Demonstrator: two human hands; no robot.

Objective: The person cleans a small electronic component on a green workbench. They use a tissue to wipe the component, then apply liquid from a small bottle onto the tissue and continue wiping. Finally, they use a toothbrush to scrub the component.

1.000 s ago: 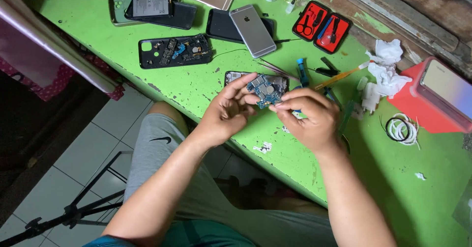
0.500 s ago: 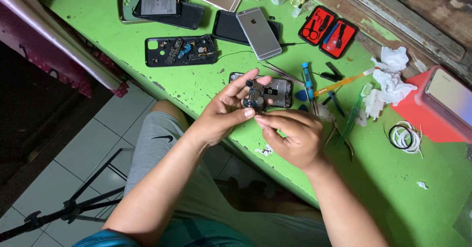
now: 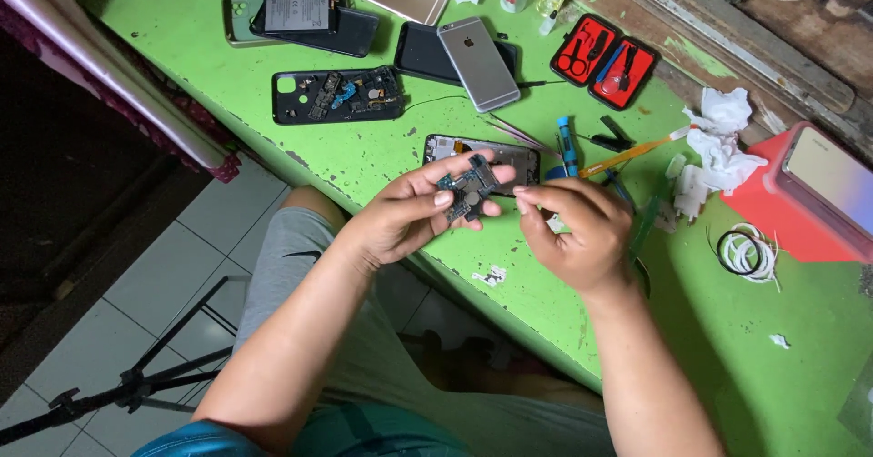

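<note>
Dark circuit board (image 3: pixel 468 193) pinched in left hand (image 3: pixel 405 220), right hand (image 3: pixel 577 234) fingertips beside it

Circuit board (image 3: pixel 468 190) partly behind fingers (image 3: pixel 427 193)

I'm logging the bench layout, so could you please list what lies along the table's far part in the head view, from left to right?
Green case with battery → opened black phone → silver phone → red tool case → crumpled tissue → red box.

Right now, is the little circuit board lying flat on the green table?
No, the left hand holds the circuit board up between its fingers, above the green table.
</note>
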